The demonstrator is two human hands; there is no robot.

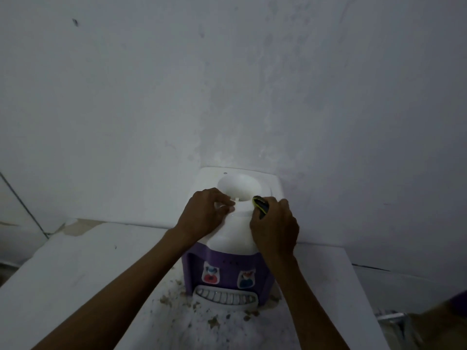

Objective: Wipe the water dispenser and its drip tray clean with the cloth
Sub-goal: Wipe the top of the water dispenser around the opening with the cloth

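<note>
Dim, scuffed white walls meet in a corner behind the white worktop (75, 269), which is littered with brown crumbs. On it, at 6 o'clock, stands the white-topped, purple-fronted plastic water dispenser (231, 231), its white slotted drip tray (225, 297) at its foot. My left hand (204, 215) rests on the top, fingers bent. My right hand (274, 227) has a closed grip on a dark, yellow-edged cloth (260, 204), pressed against the dispenser's rim.

Water dispenser (228, 238) at countertop (75, 269) rear edge, left hand (202, 213) resting on top, right hand (274, 227) gripping cloth (260, 204), drip tray (225, 298) at front, debris scattered.
</note>
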